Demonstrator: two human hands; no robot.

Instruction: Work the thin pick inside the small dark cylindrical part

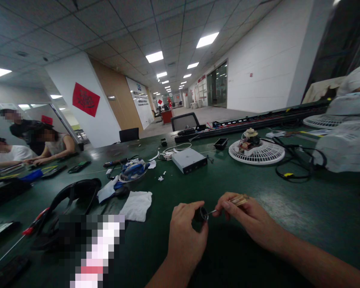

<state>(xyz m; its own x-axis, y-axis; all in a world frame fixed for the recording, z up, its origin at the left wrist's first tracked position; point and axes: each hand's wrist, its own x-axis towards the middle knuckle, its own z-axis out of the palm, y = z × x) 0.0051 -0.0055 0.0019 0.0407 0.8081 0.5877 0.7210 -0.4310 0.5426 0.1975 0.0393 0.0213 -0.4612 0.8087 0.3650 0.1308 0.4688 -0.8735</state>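
Left hand (184, 230) curled around cylinder (201, 215), right hand (252, 216) pinching screwdriver (239, 201)

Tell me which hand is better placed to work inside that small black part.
Probably the right hand: it grips the thin tool, whose shaft points toward the open end of the small black part. The left hand is busy holding that part.

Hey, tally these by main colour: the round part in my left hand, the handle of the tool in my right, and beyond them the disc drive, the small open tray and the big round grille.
Black: 2 (round part, tray)
Grey: 1 (drive)
White: 1 (grille)
Yellowish: 1 (tool handle)
Total: 5
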